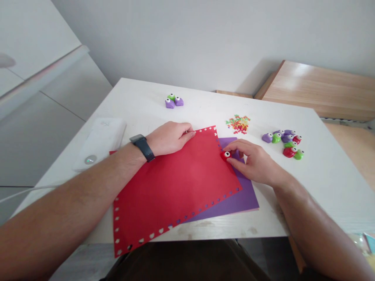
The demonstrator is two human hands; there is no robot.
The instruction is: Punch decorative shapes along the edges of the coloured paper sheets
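Observation:
A sheet of red paper [175,175] with small shapes cut along its edges lies tilted over a purple sheet [234,203]. My left hand [171,137], with a dark watch on the wrist, grips the red sheet's top edge between thumb and fingers. In my right hand [252,160] a small red craft punch [225,155] is pinched between thumb and fingers, at the sheet's right edge. Punched holes run along the top, left and bottom edges, and partly down the right edge above the punch. The paper's far left corner is partly hidden behind my left forearm.
Colourful paper cut-outs [238,124] are heaped beyond my right hand. Several more punches [288,138] cluster at the right, and three punches [174,101] stand at the back. A white box-shaped device [104,134] sits at the left with a cable nearby. A wooden surface [322,86] adjoins the table.

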